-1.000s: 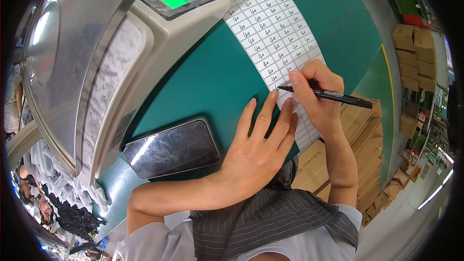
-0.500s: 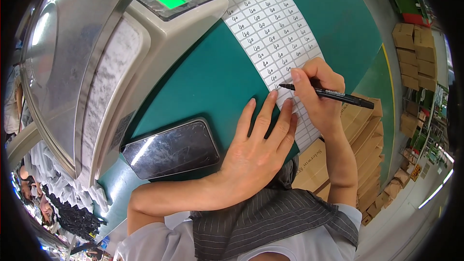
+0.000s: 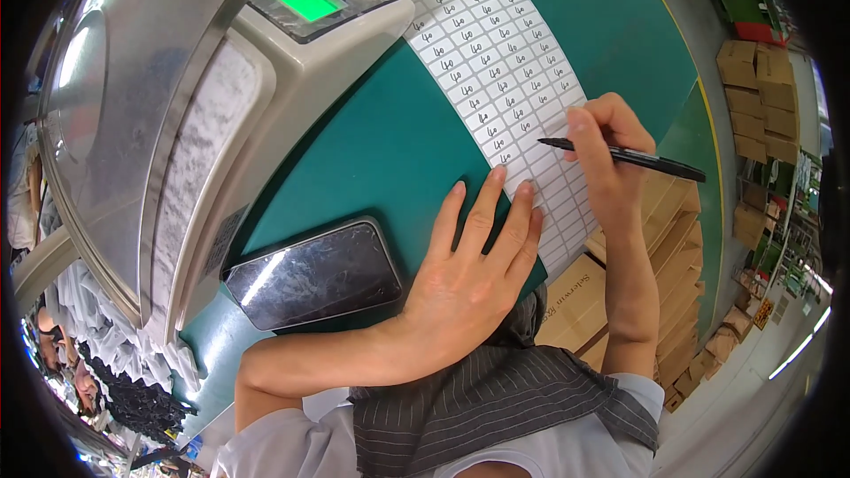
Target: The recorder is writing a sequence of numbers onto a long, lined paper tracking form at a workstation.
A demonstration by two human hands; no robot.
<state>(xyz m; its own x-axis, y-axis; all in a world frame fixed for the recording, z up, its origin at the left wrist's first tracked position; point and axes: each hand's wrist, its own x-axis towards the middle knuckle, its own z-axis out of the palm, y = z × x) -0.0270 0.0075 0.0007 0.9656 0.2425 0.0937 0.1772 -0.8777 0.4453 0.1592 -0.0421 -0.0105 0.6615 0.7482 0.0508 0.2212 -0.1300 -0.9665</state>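
A beige weighing scale with a steel pan and a lit green display (image 3: 221, 97) fills the left end of the green tabletop (image 3: 381, 133). Just below it, near the tabletop's near edge, lies a black smartphone with a glossy dark screen (image 3: 314, 273), face up. Right of the phone, the left hand (image 3: 465, 279) rests flat with fingers spread, its fingertips pressing the lower end of a long white sheet of small rectangular labels (image 3: 496, 71) that runs up toward the far edge. Further right, the right hand (image 3: 606, 155) pinches a slim black pen (image 3: 624, 157), its tip touching the sheet's right side. Stacked brown cardboard boxes (image 3: 748, 93) stand beyond the tabletop's right edge.
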